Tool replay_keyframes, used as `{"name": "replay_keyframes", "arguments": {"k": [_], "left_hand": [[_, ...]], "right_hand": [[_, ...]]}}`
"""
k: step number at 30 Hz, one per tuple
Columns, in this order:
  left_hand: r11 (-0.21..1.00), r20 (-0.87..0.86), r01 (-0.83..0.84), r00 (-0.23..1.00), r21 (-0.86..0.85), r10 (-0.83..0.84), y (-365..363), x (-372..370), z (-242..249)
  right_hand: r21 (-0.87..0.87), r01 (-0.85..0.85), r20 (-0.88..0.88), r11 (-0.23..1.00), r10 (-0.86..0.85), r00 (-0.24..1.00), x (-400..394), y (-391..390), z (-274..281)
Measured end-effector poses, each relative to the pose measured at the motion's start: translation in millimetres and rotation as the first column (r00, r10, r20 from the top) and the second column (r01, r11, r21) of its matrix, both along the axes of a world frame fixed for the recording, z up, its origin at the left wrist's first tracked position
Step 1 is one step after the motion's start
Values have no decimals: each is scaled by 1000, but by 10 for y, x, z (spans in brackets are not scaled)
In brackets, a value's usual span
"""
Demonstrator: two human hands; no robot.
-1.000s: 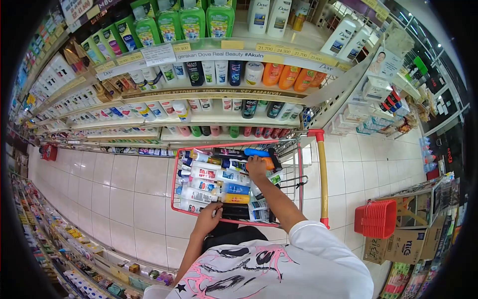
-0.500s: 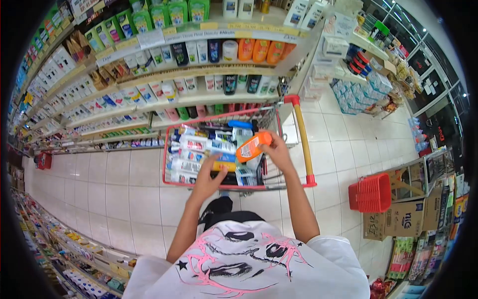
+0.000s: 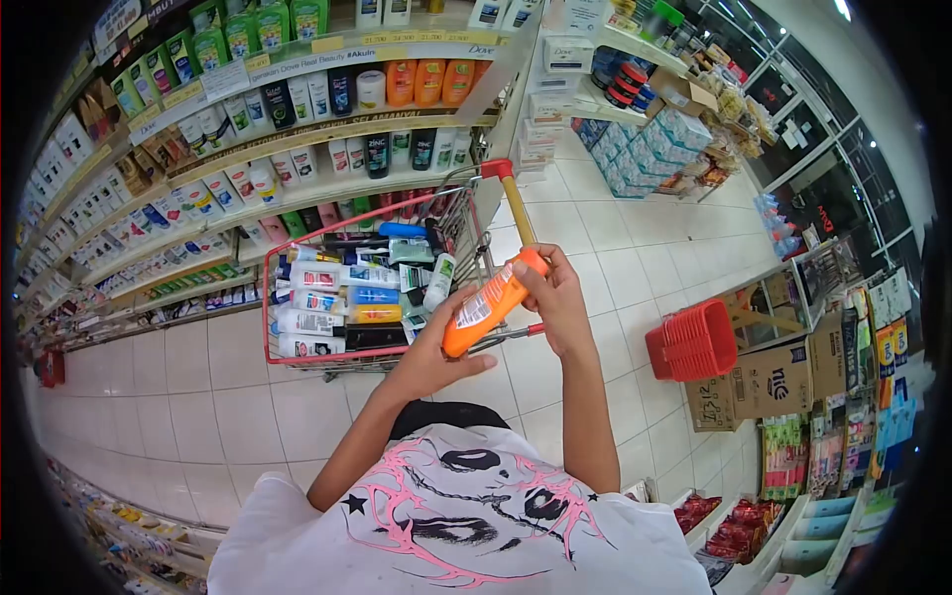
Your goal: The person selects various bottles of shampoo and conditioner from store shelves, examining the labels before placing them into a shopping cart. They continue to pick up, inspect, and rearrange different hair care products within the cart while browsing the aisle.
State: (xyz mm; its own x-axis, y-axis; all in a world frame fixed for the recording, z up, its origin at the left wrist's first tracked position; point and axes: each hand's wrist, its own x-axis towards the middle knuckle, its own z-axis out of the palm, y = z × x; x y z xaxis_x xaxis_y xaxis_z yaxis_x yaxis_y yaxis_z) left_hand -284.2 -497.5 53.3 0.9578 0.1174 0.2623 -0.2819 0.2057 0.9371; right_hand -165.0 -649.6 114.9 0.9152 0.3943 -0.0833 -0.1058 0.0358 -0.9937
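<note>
An orange bottle (image 3: 488, 305) with a white printed label is held at a tilt beside the shopping cart (image 3: 268, 307). My right hand (image 3: 557, 299) is closed around its upper end, thumb across the front. At the lower end, my left hand (image 3: 424, 359) cradles the bottle, fingers along its side and thumb sticking out. In the cart lie several white bottles (image 3: 315, 322), a yellow pack (image 3: 377, 313), a blue pack (image 3: 375, 296) and a black box (image 3: 375, 337). A white bottle with a dark label (image 3: 439, 281) leans on the pile near my left hand.
Shelves (image 3: 297, 134) of bottles and tubes run along the far side and left. The cart's yellow handle (image 3: 518, 210) is just beyond my right hand. Stacked red baskets (image 3: 691, 340) and cardboard boxes (image 3: 778, 382) stand on the right. Tiled floor (image 3: 223, 397) surrounds the cart.
The orange bottle has moved from over the cart toward my body, to the cart's handle end. My left hand has left the goods in the cart and come to the bottle. The view has turned right.
</note>
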Motion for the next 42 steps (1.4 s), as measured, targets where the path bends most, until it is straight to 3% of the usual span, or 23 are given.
{"name": "replay_keyframes", "arguments": {"k": [3,4,6,7,9,11,12,14,17,18,19,21,23,25,26,27,29,31,33,35,37,40,42], "left_hand": [[952,-334,231,897,-199,-288,84,17,38],[765,-215,253,865,-592,-453,115,3,-104],[726,-200,244,861,-643,-467,180,-4,-176],[679,-181,253,847,-689,-499,224,3,-202],[667,-178,227,858,-709,-481,298,11,-248],[793,-298,85,898,-603,-323,359,37,-169],[794,-294,81,902,-602,-315,390,70,-152],[888,-398,-74,909,-453,-128,467,149,-125],[903,-402,-81,910,-422,-106,650,310,-282],[893,-398,-122,915,-434,-69,706,352,-224],[892,-395,-125,916,-435,-65,765,429,-203],[967,-448,-235,878,-100,168,877,599,-186],[972,-401,-223,899,-67,179,1000,818,-401],[977,-463,-178,861,116,211,1123,1015,-514],[952,-386,-172,884,252,262,1207,1128,-595],[956,-398,-157,883,249,249,1320,1212,-509],[950,-381,-84,903,301,200,1531,1370,-258],[931,-314,-155,912,330,263,1697,1476,-455],[871,-300,-133,905,474,301,1859,1438,-820],[859,-351,-79,891,505,288,1989,1262,-1104],[666,-218,-68,916,743,337,2078,992,-1621],[668,-275,-28,898,744,344,2200,600,-1880],[759,-439,18,825,651,357,2201,344,-1943]], "right_hand": [[98,-63,-23,993,66,998,1,45,-2],[91,-107,-16,990,108,994,67,128,41],[195,-183,-192,964,220,956,46,208,76],[197,-204,-193,959,242,951,44,268,33],[-27,-368,-126,930,362,924,10,407,-121],[15,-438,-88,899,437,895,23,568,-291],[55,-444,-134,894,448,884,64,651,-372],[113,-457,-219,882,470,855,165,790,-452],[9,-422,-200,906,415,887,296,1032,-378],[6,-391,-41,920,391,919,389,1129,-545],[4,-396,-38,918,396,918,461,1208,-595],[-187,-378,38,907,391,920,612,1349,-629],[-251,-361,59,898,387,920,695,1571,-574],[-354,-297,12,887,322,947,814,1765,-563],[-309,-307,-72,900,300,951,934,1849,-524],[-356,-258,-16,898,270,963,1103,1915,-571],[-243,-224,179,944,271,946,1519,2138,-664],[-71,-89,206,994,102,973,1938,2368,-732],[12,-71,107,997,70,992,2333,2572,-577],[122,-23,60,992,15,998,2688,2717,-568],[214,9,19,977,-13,1000,2898,2729,-635],[259,115,-27,959,-112,993,3213,2887,-650],[332,217,-32,918,-219,975,3297,2916,-729]]}}
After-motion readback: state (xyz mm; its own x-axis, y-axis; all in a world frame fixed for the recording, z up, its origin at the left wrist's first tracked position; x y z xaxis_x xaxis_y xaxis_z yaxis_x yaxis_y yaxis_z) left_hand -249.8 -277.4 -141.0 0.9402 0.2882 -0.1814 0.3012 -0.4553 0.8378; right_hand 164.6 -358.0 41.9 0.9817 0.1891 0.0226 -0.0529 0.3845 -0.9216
